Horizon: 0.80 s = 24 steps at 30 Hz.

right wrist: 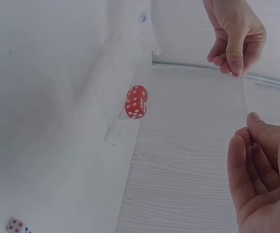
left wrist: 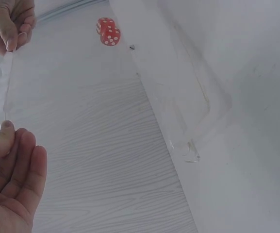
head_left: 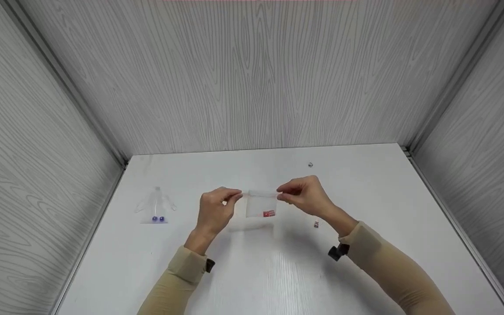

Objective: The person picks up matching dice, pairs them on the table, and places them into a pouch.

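Note:
A small clear plastic bag [head_left: 258,203] is stretched between both hands above the table. Two red dice with white dots [head_left: 269,213] sit in its lower right corner in the head view. My left hand [head_left: 217,209] pinches one top corner between thumb and index finger. At the opposite top corner, my right hand [head_left: 306,194] has the same pinch. The wrist views show the red dice [left wrist: 109,32] hanging below the bag's taut top edge. Whether the bag's mouth is sealed cannot be told.
Another clear bag with two blue balls [head_left: 158,218] lies at the left. Beneath the hands is a faint clear sheet or bag [left wrist: 190,102] on the white table. Pale dice [head_left: 316,224] lie near the right wrist; a small object [head_left: 310,164] sits farther back.

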{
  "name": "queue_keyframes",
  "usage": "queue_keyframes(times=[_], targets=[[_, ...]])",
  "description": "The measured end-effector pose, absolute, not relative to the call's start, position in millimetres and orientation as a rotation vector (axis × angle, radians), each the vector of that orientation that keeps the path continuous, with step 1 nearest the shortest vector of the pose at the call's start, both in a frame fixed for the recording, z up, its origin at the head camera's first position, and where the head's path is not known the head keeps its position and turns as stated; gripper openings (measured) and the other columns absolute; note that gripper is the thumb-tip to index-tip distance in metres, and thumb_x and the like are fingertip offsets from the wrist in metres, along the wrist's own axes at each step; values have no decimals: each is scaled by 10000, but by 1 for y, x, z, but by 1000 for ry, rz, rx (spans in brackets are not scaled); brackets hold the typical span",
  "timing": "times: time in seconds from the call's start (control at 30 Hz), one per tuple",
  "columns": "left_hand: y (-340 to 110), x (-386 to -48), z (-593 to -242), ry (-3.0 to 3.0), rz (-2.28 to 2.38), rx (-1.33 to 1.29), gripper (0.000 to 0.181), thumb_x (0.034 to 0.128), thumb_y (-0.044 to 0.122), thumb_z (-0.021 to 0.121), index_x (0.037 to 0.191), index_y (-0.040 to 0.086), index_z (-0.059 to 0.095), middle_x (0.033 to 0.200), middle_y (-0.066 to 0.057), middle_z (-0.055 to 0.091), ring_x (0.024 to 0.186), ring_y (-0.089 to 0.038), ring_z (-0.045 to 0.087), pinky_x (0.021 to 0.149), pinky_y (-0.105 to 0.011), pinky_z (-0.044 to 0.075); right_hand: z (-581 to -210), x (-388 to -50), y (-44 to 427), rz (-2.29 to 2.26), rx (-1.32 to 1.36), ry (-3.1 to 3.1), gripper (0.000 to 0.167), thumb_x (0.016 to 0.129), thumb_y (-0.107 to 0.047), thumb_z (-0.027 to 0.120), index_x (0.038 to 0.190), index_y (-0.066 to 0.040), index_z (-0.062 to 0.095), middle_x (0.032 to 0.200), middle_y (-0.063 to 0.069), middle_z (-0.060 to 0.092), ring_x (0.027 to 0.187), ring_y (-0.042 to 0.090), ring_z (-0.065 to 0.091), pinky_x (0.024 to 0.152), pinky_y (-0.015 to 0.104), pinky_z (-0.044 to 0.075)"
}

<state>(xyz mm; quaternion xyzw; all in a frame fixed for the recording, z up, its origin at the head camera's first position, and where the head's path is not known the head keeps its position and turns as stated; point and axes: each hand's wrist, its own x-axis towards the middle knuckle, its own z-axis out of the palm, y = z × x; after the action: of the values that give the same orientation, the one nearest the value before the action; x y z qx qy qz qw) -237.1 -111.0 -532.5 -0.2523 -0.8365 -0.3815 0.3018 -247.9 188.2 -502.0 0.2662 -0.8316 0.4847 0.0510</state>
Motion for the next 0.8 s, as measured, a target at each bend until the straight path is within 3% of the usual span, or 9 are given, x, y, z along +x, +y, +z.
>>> queue_keyframes(times=[0.2,0.33,0.63,0.8], targets=[[-112,-238,-532,-2191,-1015,-681,39,986,36,845,1013,28,873,899,-88,864,746,-198,800,673,-369,668,-497,-251,203,1446,804,-2538,137,965,-53,878,1090,3,879,970,172,864,757,91,731,694,145,602],[-116,-240,-532,-2188,-1005,-667,35,986,30,841,1007,30,869,902,-84,867,735,-201,797,668,-354,659,-494,-250,211,1394,776,-2559,114,966,-36,870,1078,-30,892,963,155,867,747,99,725,683,149,590],[-121,-241,-531,-2197,-977,-611,58,968,-7,846,967,49,861,879,-80,861,700,-183,766,641,-330,632,-491,-252,219,1083,851,-2487,121,965,63,825,997,-26,899,920,106,866,765,175,764,673,178,577],[-122,-243,-526,-2179,-974,-623,49,974,-3,840,954,41,853,862,-92,856,684,-193,765,630,-348,636,-490,-253,220,978,897,-2457,145,962,98,807,964,-19,894,889,99,853,717,123,709,629,190,552]])
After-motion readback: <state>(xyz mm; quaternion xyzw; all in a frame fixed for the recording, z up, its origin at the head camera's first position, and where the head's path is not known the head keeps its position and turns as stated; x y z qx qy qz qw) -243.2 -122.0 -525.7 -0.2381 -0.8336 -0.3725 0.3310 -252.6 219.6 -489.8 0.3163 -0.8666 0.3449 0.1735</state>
